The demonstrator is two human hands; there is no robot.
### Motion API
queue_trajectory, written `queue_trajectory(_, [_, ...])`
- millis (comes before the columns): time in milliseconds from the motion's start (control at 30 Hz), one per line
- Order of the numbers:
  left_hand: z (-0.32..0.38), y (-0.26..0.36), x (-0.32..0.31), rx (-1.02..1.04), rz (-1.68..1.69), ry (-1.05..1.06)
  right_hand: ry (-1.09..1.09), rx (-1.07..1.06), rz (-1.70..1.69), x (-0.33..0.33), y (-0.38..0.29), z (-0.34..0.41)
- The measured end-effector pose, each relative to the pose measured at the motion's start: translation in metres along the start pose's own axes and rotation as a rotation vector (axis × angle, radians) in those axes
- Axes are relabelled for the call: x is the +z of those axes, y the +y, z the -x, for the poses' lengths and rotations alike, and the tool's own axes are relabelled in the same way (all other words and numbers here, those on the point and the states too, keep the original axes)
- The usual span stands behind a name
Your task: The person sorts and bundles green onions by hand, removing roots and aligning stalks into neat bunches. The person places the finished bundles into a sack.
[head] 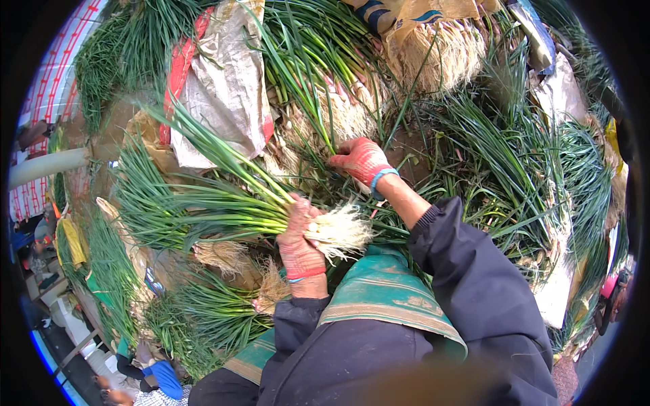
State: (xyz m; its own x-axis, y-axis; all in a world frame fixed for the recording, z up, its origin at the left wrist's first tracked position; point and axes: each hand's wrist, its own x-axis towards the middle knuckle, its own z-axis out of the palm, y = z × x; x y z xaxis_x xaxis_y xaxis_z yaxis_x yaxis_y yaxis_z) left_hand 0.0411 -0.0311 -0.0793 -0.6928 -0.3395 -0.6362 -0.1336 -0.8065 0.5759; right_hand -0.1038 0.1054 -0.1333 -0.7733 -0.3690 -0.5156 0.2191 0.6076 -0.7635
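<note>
My left hand (299,243), in a red-coated work glove, is shut around a bunch of green onions (244,213) near their white root ends. The leaves fan out to the left and the roots point right, above the green cloth (386,294) over my lap. Up and to the right, my right hand (359,161), gloved alike, pinches the lower end of a green onion stalk (320,124) whose leaves reach up and left. Behind it lies a large heap of green onions (340,86) with pale, tangled roots.
A white woven sack with a red edge (221,101) lies at the upper left. More onion bundles (218,304) lie at the lower left, and loose leaves (487,188) cover the ground on the right. Another person (162,380) is at the lower left edge.
</note>
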Motion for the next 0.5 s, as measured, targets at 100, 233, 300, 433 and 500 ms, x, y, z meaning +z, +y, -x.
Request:
queue_trajectory(100, [0.005,-0.033,-0.008,0.043,-0.175,0.133,-0.066,0.062,-0.461,0.014,-0.006,0.015])
queue_trajectory(233, [-0.002,-0.051,-0.013,-0.061,-0.428,0.118,-0.159,0.056,-0.568,0.016,-0.027,0.038])
queue_trajectory(300, [-0.009,-0.050,-0.010,-0.054,-0.430,0.079,-0.105,-0.024,-0.748,0.023,-0.032,0.040])
queue_trajectory(433, [0.006,-0.032,-0.001,-0.049,0.077,-0.314,-0.253,0.247,-1.226,0.034,-0.021,0.030])
queue_trajectory(500, [0.024,-0.019,0.003,-0.135,0.025,-0.236,0.007,0.104,-0.921,0.028,-0.013,0.024])
